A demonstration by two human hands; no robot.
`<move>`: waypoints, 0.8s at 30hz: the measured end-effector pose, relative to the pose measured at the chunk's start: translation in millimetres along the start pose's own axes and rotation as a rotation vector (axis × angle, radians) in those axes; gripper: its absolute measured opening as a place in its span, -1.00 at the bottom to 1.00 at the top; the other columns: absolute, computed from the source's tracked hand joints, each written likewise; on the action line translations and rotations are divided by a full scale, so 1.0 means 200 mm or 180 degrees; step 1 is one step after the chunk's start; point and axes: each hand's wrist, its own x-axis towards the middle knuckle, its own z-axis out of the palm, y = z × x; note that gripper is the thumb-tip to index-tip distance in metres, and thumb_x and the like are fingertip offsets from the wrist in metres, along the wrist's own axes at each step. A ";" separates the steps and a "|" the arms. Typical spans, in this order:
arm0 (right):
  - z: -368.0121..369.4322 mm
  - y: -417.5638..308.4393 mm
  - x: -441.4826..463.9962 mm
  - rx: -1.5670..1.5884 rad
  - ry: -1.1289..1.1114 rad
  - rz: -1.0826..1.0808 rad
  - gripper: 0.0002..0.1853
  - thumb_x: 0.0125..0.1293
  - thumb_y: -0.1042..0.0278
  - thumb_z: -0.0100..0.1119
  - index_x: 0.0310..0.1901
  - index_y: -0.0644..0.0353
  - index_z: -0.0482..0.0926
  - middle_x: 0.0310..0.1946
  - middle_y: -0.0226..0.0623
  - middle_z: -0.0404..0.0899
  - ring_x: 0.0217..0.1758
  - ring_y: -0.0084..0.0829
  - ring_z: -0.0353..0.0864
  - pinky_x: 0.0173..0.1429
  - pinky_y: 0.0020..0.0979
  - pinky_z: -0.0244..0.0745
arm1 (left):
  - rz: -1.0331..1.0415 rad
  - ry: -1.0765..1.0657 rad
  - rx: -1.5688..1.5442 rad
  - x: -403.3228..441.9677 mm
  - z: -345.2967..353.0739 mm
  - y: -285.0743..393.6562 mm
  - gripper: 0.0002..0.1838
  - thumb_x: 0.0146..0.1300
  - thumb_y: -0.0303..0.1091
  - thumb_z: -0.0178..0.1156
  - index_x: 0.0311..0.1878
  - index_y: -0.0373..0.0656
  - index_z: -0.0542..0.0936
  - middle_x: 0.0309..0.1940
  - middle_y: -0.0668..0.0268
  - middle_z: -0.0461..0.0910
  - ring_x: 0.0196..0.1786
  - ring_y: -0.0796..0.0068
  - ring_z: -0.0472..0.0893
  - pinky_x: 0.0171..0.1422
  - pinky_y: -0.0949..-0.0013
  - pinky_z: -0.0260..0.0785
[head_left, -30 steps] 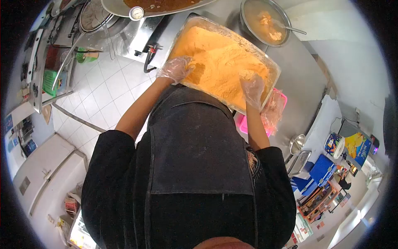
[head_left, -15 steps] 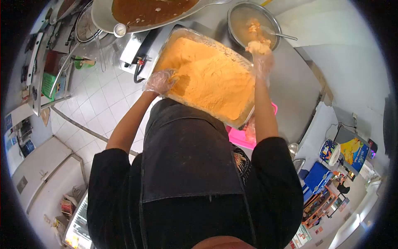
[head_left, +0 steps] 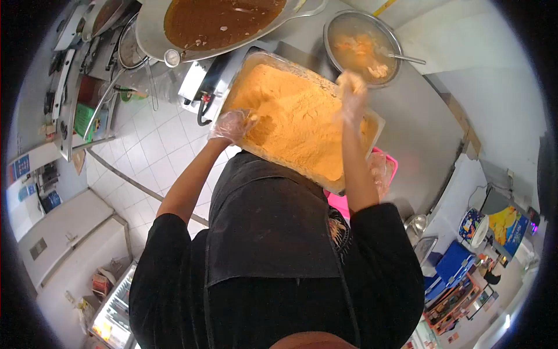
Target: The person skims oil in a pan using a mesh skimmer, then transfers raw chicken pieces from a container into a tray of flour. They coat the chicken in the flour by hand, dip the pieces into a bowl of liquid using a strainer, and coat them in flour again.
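You have your two hands well apart, both in clear plastic gloves. Your left hand (head_left: 232, 126) is at the left end of the tray (head_left: 376, 129), fingers curled over its near rim and reaching toward the orange powder (head_left: 296, 122); you cannot tell from here whether they grip the rim or pinch something. Your right hand (head_left: 351, 104) is raised at the tray's far side, its fingers closed about a pale lump (head_left: 351, 82), just beside the steel bowl (head_left: 327, 43).

The tray lies along the counter (head_left: 421, 116) at its near edge, against your apron (head_left: 273, 221); the bowl stands toward the counter's far edge, by the wall. The step in hand looks like handling that lump between powder and bowl. From this position, the next move calls for a firm, gentle hold on the lump, a clear path past the spoon handle (head_left: 410, 59), and a steady left hand at the tray.

Motion blurs your right fingers and the lump, so its coating is hard to judge. Cloudy liquid veils part of the pieces (head_left: 357, 46) in the bowl. Your right forearm hides some of the tray, and the pan (head_left: 151, 35) of brown liquid is cut off by the top of the view.
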 end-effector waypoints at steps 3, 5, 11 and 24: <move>0.03 0.23 -0.44 0.0175 -0.0058 0.1822 -0.55 0.37 0.30 0.28 0.22 0.30 0.52 0.05 -0.14 0.65 -0.03 -0.33 0.70 0.06 -0.30 0.59 | 0.0182 0.0088 -0.1575 0.08 0.01 0.16 -0.39 0.51 0.22 -0.03 0.28 -0.10 0.57 0.03 -0.09 0.68 0.08 -0.08 0.67 0.21 -0.03 0.49; 0.12 0.22 -0.58 0.0764 -0.0092 0.2540 -0.56 0.39 0.25 0.25 0.22 0.29 0.52 0.04 -0.15 0.65 -0.03 -0.33 0.69 0.06 -0.30 0.58 | 0.0258 -0.0512 -0.1838 0.24 0.10 0.31 -0.31 0.54 0.25 -0.15 0.30 -0.20 0.54 0.14 -0.03 0.65 0.10 -0.08 0.64 0.27 0.04 0.45; 0.38 -0.07 -0.68 0.2101 0.0239 0.2837 -0.55 0.43 0.11 0.17 0.22 0.24 0.53 0.02 -0.19 0.64 -0.02 -0.32 0.68 0.08 -0.30 0.58 | -0.0457 -0.1261 -0.4626 0.28 0.10 0.90 -0.02 0.44 0.51 -0.30 0.53 -0.22 0.30 0.42 -0.03 0.40 0.38 0.08 0.44 0.47 0.10 0.26; 0.45 -0.19 -0.73 0.2498 0.0648 0.2792 -0.46 0.54 -0.19 -0.01 0.20 0.13 0.54 -0.02 -0.26 0.64 -0.01 -0.31 0.65 0.12 -0.30 0.57 | 0.0467 -0.0993 -0.3938 0.17 0.15 0.84 -0.19 0.47 0.46 -0.23 0.27 -0.11 0.52 0.13 0.04 0.57 0.18 0.13 0.52 0.38 0.04 0.32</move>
